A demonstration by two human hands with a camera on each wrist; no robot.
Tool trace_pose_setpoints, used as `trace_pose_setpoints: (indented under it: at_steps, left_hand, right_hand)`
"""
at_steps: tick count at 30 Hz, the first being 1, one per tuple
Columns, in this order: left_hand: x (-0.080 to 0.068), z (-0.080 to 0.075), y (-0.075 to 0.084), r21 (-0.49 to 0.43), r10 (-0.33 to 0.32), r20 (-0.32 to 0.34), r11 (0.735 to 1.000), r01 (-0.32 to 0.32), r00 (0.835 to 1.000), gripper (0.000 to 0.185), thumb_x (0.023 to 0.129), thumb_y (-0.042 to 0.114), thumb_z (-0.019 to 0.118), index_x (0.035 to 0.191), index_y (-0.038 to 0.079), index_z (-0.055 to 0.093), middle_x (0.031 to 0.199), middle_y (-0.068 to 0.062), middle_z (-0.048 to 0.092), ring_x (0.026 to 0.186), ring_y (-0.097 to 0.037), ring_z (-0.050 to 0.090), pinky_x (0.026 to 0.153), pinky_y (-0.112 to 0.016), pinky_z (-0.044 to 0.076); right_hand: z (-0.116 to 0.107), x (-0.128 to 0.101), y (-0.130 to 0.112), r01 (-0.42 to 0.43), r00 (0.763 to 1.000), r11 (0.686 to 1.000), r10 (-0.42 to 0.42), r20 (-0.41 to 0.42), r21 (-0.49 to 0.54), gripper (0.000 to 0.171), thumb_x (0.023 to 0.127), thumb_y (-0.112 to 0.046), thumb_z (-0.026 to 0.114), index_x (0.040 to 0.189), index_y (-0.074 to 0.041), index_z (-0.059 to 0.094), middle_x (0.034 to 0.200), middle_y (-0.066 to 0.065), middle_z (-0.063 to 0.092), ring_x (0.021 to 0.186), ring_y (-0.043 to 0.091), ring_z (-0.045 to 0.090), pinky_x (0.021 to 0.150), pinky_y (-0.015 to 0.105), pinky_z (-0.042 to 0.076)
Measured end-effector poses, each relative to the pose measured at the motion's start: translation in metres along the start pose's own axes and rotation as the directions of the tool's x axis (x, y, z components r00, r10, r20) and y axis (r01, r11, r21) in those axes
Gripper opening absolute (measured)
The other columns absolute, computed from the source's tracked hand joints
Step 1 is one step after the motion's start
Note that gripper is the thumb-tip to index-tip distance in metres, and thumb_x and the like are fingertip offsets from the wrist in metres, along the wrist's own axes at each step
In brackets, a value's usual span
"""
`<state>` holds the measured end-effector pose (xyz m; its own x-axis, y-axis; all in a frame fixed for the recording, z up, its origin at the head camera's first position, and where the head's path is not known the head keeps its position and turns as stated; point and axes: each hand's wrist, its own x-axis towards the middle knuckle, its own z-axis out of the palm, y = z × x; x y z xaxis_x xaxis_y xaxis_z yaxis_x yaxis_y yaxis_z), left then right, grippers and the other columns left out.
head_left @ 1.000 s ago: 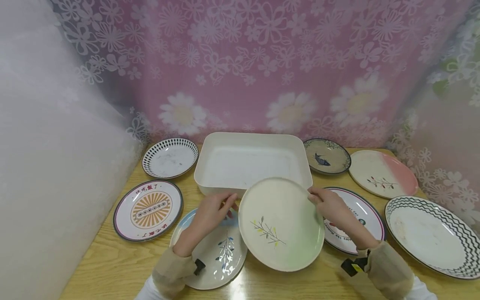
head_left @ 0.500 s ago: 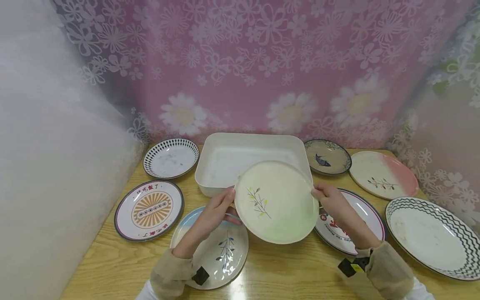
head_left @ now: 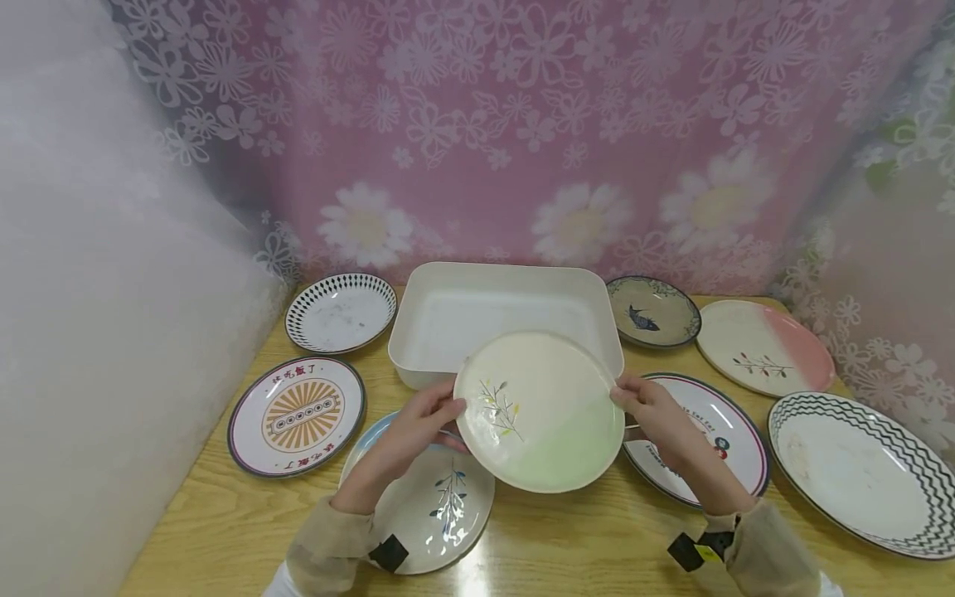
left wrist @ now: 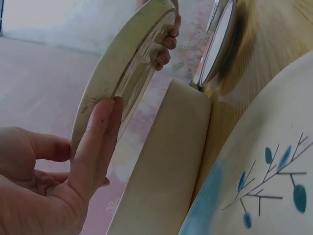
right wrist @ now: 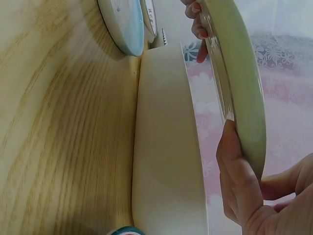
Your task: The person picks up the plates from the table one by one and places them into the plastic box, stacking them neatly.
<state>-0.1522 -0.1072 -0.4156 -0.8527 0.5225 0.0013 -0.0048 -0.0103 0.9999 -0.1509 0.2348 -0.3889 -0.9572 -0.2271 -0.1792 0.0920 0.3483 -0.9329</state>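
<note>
Both hands hold a cream plate point(head_left: 539, 410) with a green-tinted side and a small twig motif, lifted off the wooden table point(head_left: 567, 547) just in front of a white rectangular bin point(head_left: 507, 286). My left hand point(head_left: 448, 412) grips its left rim, thumb on top and fingers underneath. The right hand point(head_left: 625, 398) grips the right rim the same way. In the left wrist view the plate point(left wrist: 122, 73) is tilted above the bin's wall point(left wrist: 166, 161). The right wrist view shows the plate point(right wrist: 234, 83) edge-on beside the bin point(right wrist: 166, 147).
Several plates lie around the bin: diamond-rimmed point(head_left: 339, 313), sunburst point(head_left: 296, 416) and blue-leaf point(head_left: 429, 506) on the left; fish point(head_left: 652, 311), pink-and-white point(head_left: 764, 347), red-rimmed point(head_left: 709, 439) and zigzag point(head_left: 861, 468) on the right. A floral curtain hangs behind.
The cream plate has risen off the table and shifted left toward the bin's front edge, turning a little. The left hand went from the blue-leaf plate to the cream plate's rim.
</note>
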Motion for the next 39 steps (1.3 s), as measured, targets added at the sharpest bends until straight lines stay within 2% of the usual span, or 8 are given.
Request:
trace_pose_setpoints:
  at_steps: [9, 18, 23, 25, 28, 30, 34, 39]
  left_hand:
    - [-0.002, -0.002, -0.004, -0.052, -0.033, -0.033, 0.998, 0.031, 0.999, 0.044, 0.108, 0.008, 0.043, 0.149, -0.007, 0.041, 0.112, -0.029, 0.068, 0.084, -0.022, 0.075, 0.075, -0.041, 0.064]
    - [0.0, -0.001, -0.005, -0.103, -0.084, -0.125, 0.992, 0.071, 0.989, 0.046, 0.105, 0.006, 0.045, 0.149, -0.005, 0.043, 0.098, -0.018, 0.074, 0.073, -0.017, 0.074, 0.068, -0.035, 0.064]
    - [0.002, -0.004, -0.004, -0.127, -0.09, -0.148, 0.989, 0.072, 0.985, 0.045, 0.105, 0.007, 0.046, 0.148, -0.007, 0.043, 0.094, -0.011, 0.074, 0.07, -0.015, 0.073, 0.066, -0.03, 0.063]
    - [0.002, -0.005, -0.004, -0.136, -0.086, -0.146, 0.989, 0.066, 0.985, 0.045, 0.106, 0.007, 0.046, 0.148, -0.009, 0.042, 0.094, -0.01, 0.074, 0.07, -0.014, 0.073, 0.066, -0.029, 0.063]
    - [0.003, -0.005, -0.003, -0.15, -0.087, -0.148, 0.987, 0.065, 0.985, 0.045, 0.106, 0.007, 0.045, 0.148, -0.01, 0.041, 0.092, -0.008, 0.073, 0.069, -0.013, 0.073, 0.065, -0.028, 0.063]
    - [0.004, -0.006, -0.002, -0.158, -0.086, -0.151, 0.985, 0.062, 0.985, 0.046, 0.106, 0.007, 0.045, 0.148, -0.01, 0.04, 0.092, -0.008, 0.073, 0.068, -0.013, 0.073, 0.065, -0.028, 0.063]
    - [0.006, -0.006, 0.002, -0.176, -0.091, -0.155, 0.982, 0.063, 0.984, 0.048, 0.105, 0.007, 0.045, 0.149, -0.01, 0.038, 0.093, -0.011, 0.074, 0.069, -0.013, 0.074, 0.066, -0.028, 0.063]
    - [0.009, -0.009, 0.008, -0.188, -0.082, -0.154, 0.981, 0.053, 0.985, 0.048, 0.105, 0.007, 0.045, 0.151, -0.008, 0.038, 0.098, -0.015, 0.075, 0.071, -0.014, 0.075, 0.067, -0.029, 0.063]
  right_hand:
    - [0.001, 0.001, 0.005, 0.025, 1.0, 0.999, -0.025, 0.006, 0.037, 0.042, 0.11, -0.014, 0.041, 0.137, 0.019, 0.041, 0.102, 0.013, 0.071, 0.08, 0.009, 0.07, 0.069, 0.029, 0.061]
    - [-0.001, 0.004, 0.003, 0.011, 1.0, 0.998, -0.009, -0.025, 0.063, 0.047, 0.11, -0.02, 0.044, 0.142, 0.014, 0.041, 0.103, 0.004, 0.07, 0.086, 0.006, 0.069, 0.071, 0.025, 0.061]
    - [-0.002, 0.004, 0.0, -0.007, 0.999, 0.999, 0.009, -0.049, 0.039, 0.052, 0.11, -0.028, 0.045, 0.146, 0.009, 0.041, 0.105, 0.001, 0.071, 0.086, 0.006, 0.069, 0.056, 0.021, 0.048]
    - [-0.001, 0.004, 0.0, 0.0, 0.998, 0.999, 0.003, -0.055, 0.039, 0.053, 0.11, -0.029, 0.045, 0.147, 0.009, 0.041, 0.108, 0.003, 0.07, 0.088, 0.005, 0.069, 0.057, 0.021, 0.049]
    - [-0.001, 0.004, 0.0, 0.019, 0.998, 0.998, -0.016, -0.062, 0.053, 0.054, 0.11, -0.03, 0.045, 0.146, 0.01, 0.04, 0.112, 0.006, 0.07, 0.093, 0.004, 0.069, 0.072, 0.022, 0.059]
    - [-0.002, 0.004, 0.001, 0.029, 0.997, 0.998, -0.026, -0.066, 0.059, 0.055, 0.11, -0.031, 0.044, 0.146, 0.01, 0.041, 0.114, 0.008, 0.069, 0.095, 0.004, 0.069, 0.08, 0.023, 0.06]
    - [-0.003, 0.005, 0.0, 0.04, 0.997, 0.996, -0.034, -0.074, 0.076, 0.06, 0.11, -0.038, 0.043, 0.147, 0.009, 0.041, 0.115, 0.006, 0.067, 0.097, 0.004, 0.068, 0.081, 0.025, 0.06]
    - [-0.004, 0.005, -0.004, 0.047, 0.996, 0.993, -0.038, -0.076, 0.112, 0.065, 0.109, -0.044, 0.042, 0.151, 0.006, 0.038, 0.111, -0.003, 0.065, 0.097, 0.005, 0.068, 0.08, 0.026, 0.06]
